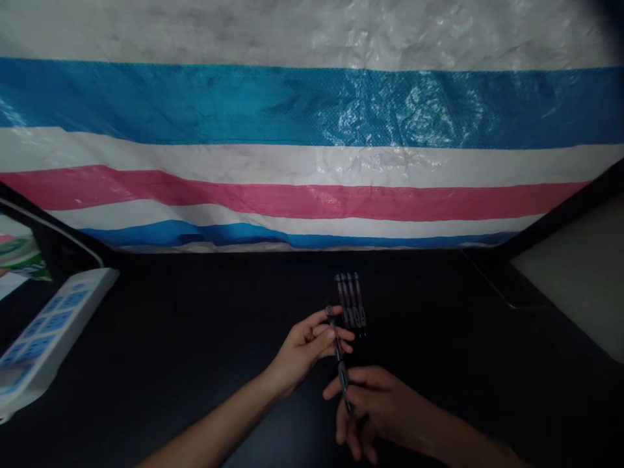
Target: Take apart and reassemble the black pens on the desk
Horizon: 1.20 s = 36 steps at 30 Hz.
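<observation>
A dark pen [338, 348] is held tilted between my two hands above the black table. My left hand [312, 341] is closed on its upper part, the thumb pressing it against the fingers. Around the lower end, the thumb and fingers of my right hand [368, 403] are closed, with some fingers curled beneath. Just beyond my left fingertips, several similar pens [350, 292] lie side by side in a row on the table. The fingers of my left hand partly overlap the near ends of that row.
A white power strip [73, 325] with blue socket faces lies at the left, near a green package [24, 257]. Behind the black table [195, 312] hangs a striped plastic sheet [273, 110]. A dark flat edge [492, 286] shows at the back right.
</observation>
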Each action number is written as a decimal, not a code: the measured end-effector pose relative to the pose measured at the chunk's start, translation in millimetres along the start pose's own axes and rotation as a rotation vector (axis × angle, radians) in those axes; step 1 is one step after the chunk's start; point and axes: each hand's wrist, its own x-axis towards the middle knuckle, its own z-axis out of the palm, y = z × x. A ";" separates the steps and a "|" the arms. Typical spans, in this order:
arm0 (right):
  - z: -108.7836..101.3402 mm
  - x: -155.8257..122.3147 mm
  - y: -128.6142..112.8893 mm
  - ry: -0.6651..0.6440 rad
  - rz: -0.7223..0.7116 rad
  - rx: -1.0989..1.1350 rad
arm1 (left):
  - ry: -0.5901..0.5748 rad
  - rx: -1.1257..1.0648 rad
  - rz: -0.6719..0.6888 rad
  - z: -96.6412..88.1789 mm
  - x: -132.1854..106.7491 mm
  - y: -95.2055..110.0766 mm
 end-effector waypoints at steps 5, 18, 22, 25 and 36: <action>-2.2 0.0 0.9 0.008 0.010 -0.007 | 0.015 -0.089 -0.080 0.5 -1.2 4.0; 4.6 -1.9 -1.4 0.057 -0.076 0.075 | 0.066 -0.167 -0.098 -0.3 2.5 3.8; 3.5 -0.9 -4.7 0.029 -0.039 0.161 | 0.081 -0.130 -0.075 0.2 3.0 3.0; 2.8 0.8 -3.4 0.103 -0.057 0.151 | 0.074 -0.119 -0.057 0.5 3.6 0.5; 1.3 -1.2 -3.5 0.043 -0.065 0.220 | 0.098 -0.099 -0.010 3.5 3.3 1.5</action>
